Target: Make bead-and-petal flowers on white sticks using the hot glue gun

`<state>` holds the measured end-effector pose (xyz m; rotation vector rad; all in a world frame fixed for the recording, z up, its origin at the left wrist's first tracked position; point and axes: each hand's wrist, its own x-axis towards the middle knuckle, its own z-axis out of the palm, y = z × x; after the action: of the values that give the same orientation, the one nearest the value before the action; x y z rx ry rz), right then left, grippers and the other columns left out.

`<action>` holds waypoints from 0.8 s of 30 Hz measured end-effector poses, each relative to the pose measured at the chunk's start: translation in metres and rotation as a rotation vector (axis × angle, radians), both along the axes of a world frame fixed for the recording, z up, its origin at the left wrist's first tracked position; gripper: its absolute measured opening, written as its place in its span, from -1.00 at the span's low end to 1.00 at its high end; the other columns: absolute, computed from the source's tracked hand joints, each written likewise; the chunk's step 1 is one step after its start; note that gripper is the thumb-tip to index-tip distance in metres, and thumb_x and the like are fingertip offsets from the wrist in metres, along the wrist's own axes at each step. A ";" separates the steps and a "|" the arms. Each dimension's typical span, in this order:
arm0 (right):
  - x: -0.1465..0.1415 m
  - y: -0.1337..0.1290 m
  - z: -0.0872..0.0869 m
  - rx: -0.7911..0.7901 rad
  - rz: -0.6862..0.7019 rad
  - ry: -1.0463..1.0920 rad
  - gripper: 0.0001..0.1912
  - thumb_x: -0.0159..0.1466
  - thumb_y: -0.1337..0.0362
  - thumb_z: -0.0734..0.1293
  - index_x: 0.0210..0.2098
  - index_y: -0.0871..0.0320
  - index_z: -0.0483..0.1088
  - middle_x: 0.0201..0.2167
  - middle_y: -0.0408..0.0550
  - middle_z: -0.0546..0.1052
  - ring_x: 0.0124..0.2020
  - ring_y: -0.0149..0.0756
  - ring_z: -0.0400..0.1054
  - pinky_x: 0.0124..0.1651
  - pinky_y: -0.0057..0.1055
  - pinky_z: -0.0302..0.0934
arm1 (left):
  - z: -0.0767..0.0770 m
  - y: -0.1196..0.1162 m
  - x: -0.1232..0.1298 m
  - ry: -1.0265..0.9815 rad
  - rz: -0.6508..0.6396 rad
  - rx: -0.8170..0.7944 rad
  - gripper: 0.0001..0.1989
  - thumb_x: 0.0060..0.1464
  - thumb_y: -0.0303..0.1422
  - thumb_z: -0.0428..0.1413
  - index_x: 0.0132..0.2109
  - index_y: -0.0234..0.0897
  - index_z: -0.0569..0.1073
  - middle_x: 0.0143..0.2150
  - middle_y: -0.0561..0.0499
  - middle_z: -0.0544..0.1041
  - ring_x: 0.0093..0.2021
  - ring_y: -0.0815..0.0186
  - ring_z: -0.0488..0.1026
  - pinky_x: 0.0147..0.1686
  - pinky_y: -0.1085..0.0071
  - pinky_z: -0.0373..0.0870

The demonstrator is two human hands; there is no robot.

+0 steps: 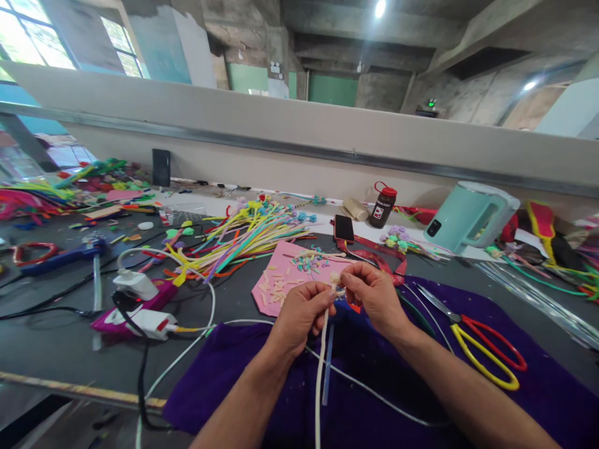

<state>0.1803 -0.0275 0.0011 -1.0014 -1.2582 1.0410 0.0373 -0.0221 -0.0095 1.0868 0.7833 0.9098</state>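
Observation:
My left hand (306, 310) is closed in a pinch around a long cream fuzzy stem (321, 374), like a pipe cleaner, which hangs down toward the bottom edge. At its top sits a small cream tuft (335, 279). My right hand (372, 293) pinches at this tuft, its fingertips almost meeting those of the left. Just behind and below the hands lies a blue tool, mostly hidden, with a clear glue stick (329, 368) reaching down from it. A pink sheet (259, 299) beyond the hands carries short cream pieces (277, 288) and small coloured bits (311, 259).
Scissors (472, 337) with red and yellow handles lie on purple cloth (528, 399) at right. Left are a power strip (163, 296), cables and a blue glue gun (65, 257). Fuzzy stems (248, 234), a phone (344, 229), a bottle (382, 207) and a kettle (468, 215) stand farther back.

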 end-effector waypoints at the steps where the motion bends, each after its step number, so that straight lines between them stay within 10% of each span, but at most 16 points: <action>1: 0.000 0.000 0.000 0.000 -0.002 0.004 -0.89 0.09 0.27 0.31 -0.48 0.19 0.33 -0.62 -0.24 0.36 -0.67 -0.53 0.15 -0.62 -0.56 0.04 | 0.000 0.000 0.000 0.001 0.001 0.001 -0.75 -0.09 -0.22 0.11 -0.52 -0.34 0.33 -0.70 0.15 0.32 -0.80 0.60 0.11 -0.82 0.65 -0.03; 24: 0.000 0.000 0.001 0.049 -0.062 0.029 -0.84 0.15 0.20 0.26 -0.36 0.16 0.26 -0.57 -0.21 0.36 -0.72 -0.56 0.10 -0.69 -0.59 -0.06 | -0.002 0.001 0.000 -0.040 -0.001 -0.015 -0.75 -0.07 -0.24 0.11 -0.51 -0.34 0.32 -0.69 0.14 0.33 -0.80 0.61 0.10 -0.83 0.67 -0.04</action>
<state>0.1801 -0.0272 0.0019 -0.9791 -1.2157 0.9694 0.0373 -0.0209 -0.0119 1.0529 0.7557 0.9213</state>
